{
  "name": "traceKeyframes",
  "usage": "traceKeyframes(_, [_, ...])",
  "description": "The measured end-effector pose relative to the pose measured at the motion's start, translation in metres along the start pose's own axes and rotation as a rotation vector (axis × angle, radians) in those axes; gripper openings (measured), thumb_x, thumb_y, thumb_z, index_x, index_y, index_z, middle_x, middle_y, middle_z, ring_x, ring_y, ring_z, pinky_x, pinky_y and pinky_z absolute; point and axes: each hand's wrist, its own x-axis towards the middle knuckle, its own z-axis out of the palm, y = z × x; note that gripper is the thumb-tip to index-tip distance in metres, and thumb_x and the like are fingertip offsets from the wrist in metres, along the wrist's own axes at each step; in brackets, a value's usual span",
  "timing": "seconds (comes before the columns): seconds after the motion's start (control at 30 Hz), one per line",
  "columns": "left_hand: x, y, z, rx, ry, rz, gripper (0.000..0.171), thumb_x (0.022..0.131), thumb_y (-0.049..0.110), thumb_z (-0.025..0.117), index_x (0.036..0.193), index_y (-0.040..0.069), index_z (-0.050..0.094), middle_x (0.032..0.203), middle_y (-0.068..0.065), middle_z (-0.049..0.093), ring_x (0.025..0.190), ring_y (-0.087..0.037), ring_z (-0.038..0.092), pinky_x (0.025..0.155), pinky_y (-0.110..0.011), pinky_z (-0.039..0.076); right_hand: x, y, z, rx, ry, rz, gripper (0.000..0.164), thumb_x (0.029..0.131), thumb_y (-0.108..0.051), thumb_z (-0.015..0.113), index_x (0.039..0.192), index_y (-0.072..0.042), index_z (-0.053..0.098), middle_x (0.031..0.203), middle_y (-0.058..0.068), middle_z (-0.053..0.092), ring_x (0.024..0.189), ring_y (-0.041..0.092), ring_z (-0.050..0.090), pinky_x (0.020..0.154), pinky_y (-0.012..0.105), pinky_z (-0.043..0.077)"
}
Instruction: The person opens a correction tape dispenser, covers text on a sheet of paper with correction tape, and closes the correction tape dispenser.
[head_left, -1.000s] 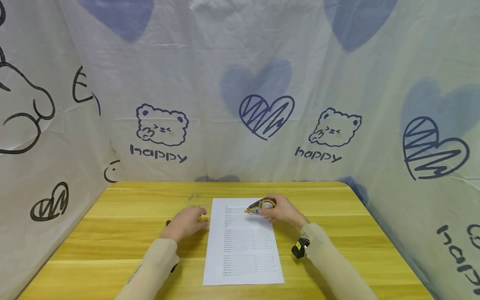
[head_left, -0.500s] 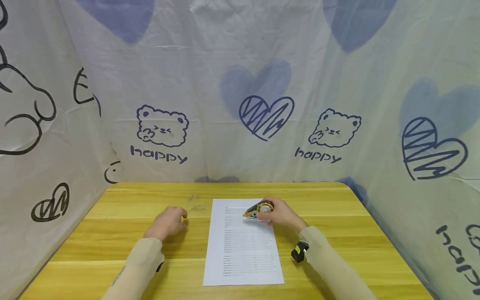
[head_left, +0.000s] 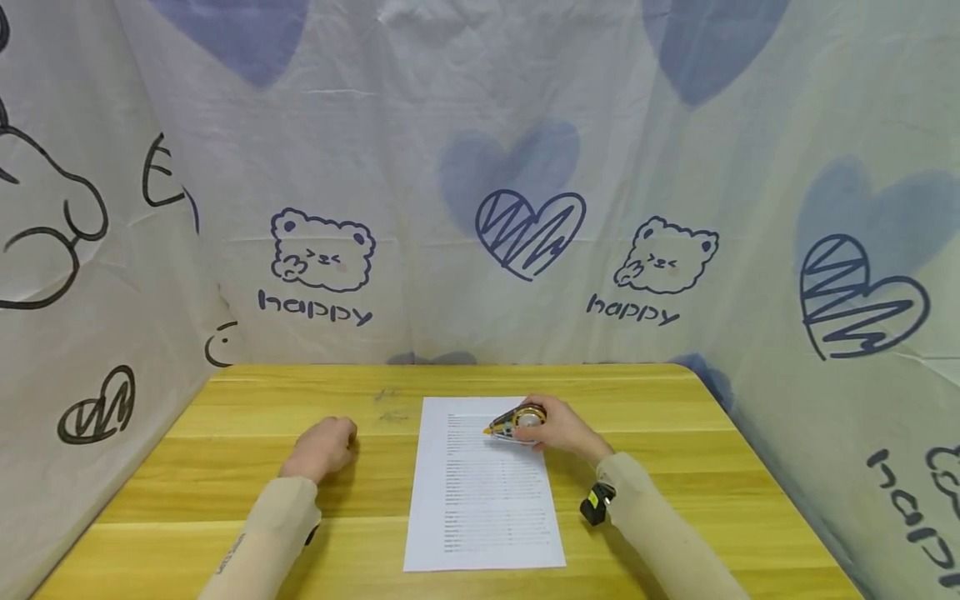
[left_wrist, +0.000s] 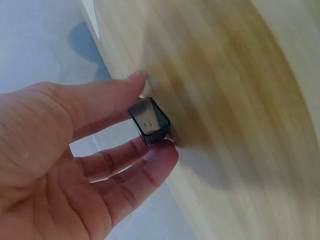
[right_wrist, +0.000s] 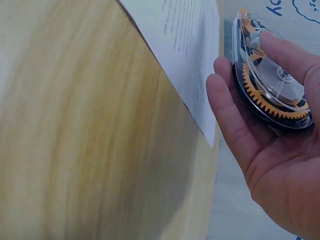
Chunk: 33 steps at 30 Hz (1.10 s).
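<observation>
My right hand (head_left: 564, 429) holds a correction tape (right_wrist: 280, 95) over the upper right part of the printed sheet of paper (head_left: 483, 483). It has a clear case, a black edge, orange gears and an orange tip that points left. Thumb and fingers press its two sides in the right wrist view. At the left, apart from the sheet, my left hand (head_left: 320, 450) is low at the table. In the left wrist view its thumb and fingers close around a small dark, shiny cap (left_wrist: 150, 122) near the table surface. The head view hides this cap.
The sheet lies on a yellow wooden table (head_left: 375, 533). White cloth (head_left: 420, 208) with hearts and bears hangs behind and at both sides. Faint dark marks (head_left: 393, 415) show on the table left of the sheet. A black wrist device (head_left: 597, 503) sits on the right sleeve.
My left hand has moved left, away from the sheet's edge, and its fingers have drawn in. The correction tape in my right hand has shifted slightly left and down.
</observation>
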Motion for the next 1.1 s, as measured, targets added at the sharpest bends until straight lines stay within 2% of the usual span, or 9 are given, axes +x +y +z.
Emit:
traceKeyframes(0.1, [0.0, 0.0, 0.0, -0.019, 0.002, -0.008, 0.007, 0.09, -0.002, 0.062, 0.091, 0.002, 0.068, 0.087, -0.011, 0.066, 0.072, -0.022, 0.051, 0.062, -0.034, 0.041, 0.001, -0.001, 0.0, 0.007, -0.001, 0.0, 0.046, 0.081, -0.023, 0.081, 0.12, -0.01, 0.061, 0.111, 0.015, 0.063, 0.092, 0.023, 0.063, 0.066, 0.036, 0.06])
traceKeyframes(0.23, [0.0, 0.0, 0.0, -0.039, 0.01, -0.019, 0.012, 0.09, -0.007, 0.061, 0.087, 0.003, 0.067, 0.083, -0.009, 0.065, 0.068, -0.021, 0.049, 0.06, -0.032, 0.04, 0.003, -0.003, 0.002, 0.024, -0.007, 0.006, 0.048, 0.081, -0.024, 0.082, 0.121, -0.01, 0.06, 0.112, 0.016, 0.063, 0.092, 0.023, 0.064, 0.067, 0.036, 0.061])
traceKeyframes(0.43, [0.004, 0.001, 0.0, -0.073, 0.027, -0.018, 0.019, 0.088, -0.011, 0.059, 0.091, 0.002, 0.073, 0.094, -0.014, 0.07, 0.072, -0.02, 0.053, 0.062, -0.032, 0.042, 0.003, -0.005, 0.002, 0.045, -0.01, 0.018, 0.046, 0.082, -0.022, 0.081, 0.12, -0.009, 0.059, 0.112, 0.016, 0.063, 0.092, 0.024, 0.064, 0.069, 0.037, 0.061])
traceKeyframes(0.57, [0.008, 0.004, 0.0, -0.107, 0.064, 0.019, 0.012, 0.086, -0.007, 0.066, 0.089, 0.002, 0.074, 0.093, -0.014, 0.071, 0.075, -0.019, 0.058, 0.064, -0.032, 0.047, 0.002, -0.005, 0.002, 0.063, -0.022, -0.006, 0.044, 0.083, -0.021, 0.08, 0.119, -0.008, 0.059, 0.112, 0.017, 0.062, 0.092, 0.024, 0.065, 0.069, 0.038, 0.061])
traceKeyframes(0.67, [0.01, 0.007, 0.001, -0.154, 0.091, 0.03, 0.005, 0.082, -0.001, 0.074, 0.086, 0.003, 0.073, 0.088, -0.01, 0.071, 0.072, -0.018, 0.058, 0.061, -0.031, 0.049, 0.002, -0.004, 0.003, 0.09, -0.03, -0.024, 0.044, 0.084, -0.021, 0.079, 0.119, -0.007, 0.058, 0.113, 0.017, 0.062, 0.092, 0.023, 0.066, 0.07, 0.038, 0.061])
traceKeyframes(0.87, [0.011, 0.016, 0.004, -0.245, 0.113, -0.011, 0.016, 0.079, 0.005, 0.081, 0.082, 0.006, 0.065, 0.079, -0.005, 0.065, 0.064, -0.016, 0.054, 0.055, -0.028, 0.044, -0.001, -0.006, 0.006, 0.163, -0.026, -0.027, 0.043, 0.085, -0.019, 0.078, 0.119, -0.003, 0.057, 0.114, 0.02, 0.062, 0.086, 0.023, 0.071, 0.073, 0.04, 0.061])
traceKeyframes(0.97, [0.013, 0.021, 0.008, -0.313, 0.142, -0.012, 0.019, 0.08, 0.008, 0.08, 0.086, 0.006, 0.062, 0.075, -0.005, 0.064, 0.06, -0.015, 0.054, 0.053, -0.027, 0.043, -0.004, -0.008, 0.007, 0.174, -0.017, -0.029, 0.043, 0.085, -0.018, 0.078, 0.119, -0.002, 0.056, 0.114, 0.021, 0.062, 0.086, 0.022, 0.07, 0.073, 0.041, 0.061])
traceKeyframes(1.1, [0.015, 0.03, 0.014, -0.446, 0.168, -0.005, 0.017, 0.084, 0.008, 0.077, 0.096, 0.002, 0.068, 0.077, -0.006, 0.068, 0.057, -0.017, 0.057, 0.05, -0.027, 0.045, -0.008, -0.011, 0.011, 0.202, -0.021, -0.041, 0.043, 0.086, -0.017, 0.077, 0.118, -0.001, 0.054, 0.114, 0.023, 0.061, 0.089, 0.023, 0.07, 0.075, 0.043, 0.061])
